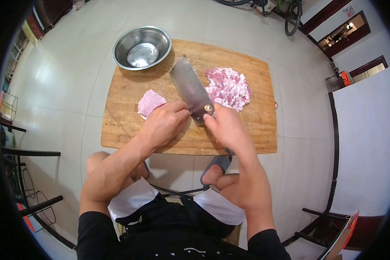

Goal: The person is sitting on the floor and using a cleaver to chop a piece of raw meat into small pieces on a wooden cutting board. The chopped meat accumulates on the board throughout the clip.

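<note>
Right hand (226,125) gripping broad steel cleaver (188,84); curled left hand (165,121) steadying pink meat chunk (151,102).
Pink-white slices (229,89) lying at one o'clock; chunk remaining at ten.

Looks like home: bicycle (295,18) on tiled floor (65,86), grey slipper (222,162), large wooden chopping board (130,128).

Open passage: right margin of the board (263,117), right of frame centre. Obstructions: steel bowl (122,48), upper left; cleaver (189,84), centre, between meat slab (151,102) and cut-meat pile (229,88).
</note>
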Demonstrator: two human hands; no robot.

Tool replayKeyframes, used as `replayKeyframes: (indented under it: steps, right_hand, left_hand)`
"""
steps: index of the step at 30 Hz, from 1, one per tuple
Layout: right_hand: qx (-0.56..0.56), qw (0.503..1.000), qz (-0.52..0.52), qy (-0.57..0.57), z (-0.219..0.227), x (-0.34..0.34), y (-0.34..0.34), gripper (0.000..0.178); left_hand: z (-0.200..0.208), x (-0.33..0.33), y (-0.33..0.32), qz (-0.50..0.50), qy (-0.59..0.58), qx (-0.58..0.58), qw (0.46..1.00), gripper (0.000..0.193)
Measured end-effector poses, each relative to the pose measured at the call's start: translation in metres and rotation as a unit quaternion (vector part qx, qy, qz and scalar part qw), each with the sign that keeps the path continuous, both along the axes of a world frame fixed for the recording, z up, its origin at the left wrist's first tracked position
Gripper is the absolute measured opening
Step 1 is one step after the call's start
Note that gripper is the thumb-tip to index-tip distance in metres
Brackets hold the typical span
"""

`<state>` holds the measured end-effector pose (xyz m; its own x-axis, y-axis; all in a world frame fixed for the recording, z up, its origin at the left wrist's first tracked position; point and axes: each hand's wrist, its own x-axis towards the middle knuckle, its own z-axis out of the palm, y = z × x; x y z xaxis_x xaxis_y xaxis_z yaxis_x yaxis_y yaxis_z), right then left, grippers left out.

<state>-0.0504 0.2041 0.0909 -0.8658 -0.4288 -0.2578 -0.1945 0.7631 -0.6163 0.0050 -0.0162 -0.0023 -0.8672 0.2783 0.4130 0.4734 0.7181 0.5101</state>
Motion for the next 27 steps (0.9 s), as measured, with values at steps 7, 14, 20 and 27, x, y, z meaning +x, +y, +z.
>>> replayKeyframes:
  steps: [7,14,20,27]
  right_hand:
    - [-0.153,0.966,-0.087,-0.187,-0.023,-0.036,0.048,0.022]
    - [-0.002,0.999,-0.048,0.016,0.019,0.016,0.049,0.024]
    - [0.094,0.989,0.011,0.117,0.028,0.061,0.053,0.026]
    - [0.11,0.986,0.051,0.111,0.034,0.076,0.055,0.025]
  left_hand:
    - [0.001,0.003,0.0,0.021,0.009,0.014,1.0,0.014]
    - [-0.002,0.004,0.0,0.044,-0.012,-0.002,0.999,0.01]
    - [-0.001,0.005,-0.002,0.037,-0.009,-0.003,0.999,0.011]
    - [0.0,0.006,-0.002,0.025,-0.002,0.003,1.0,0.017]
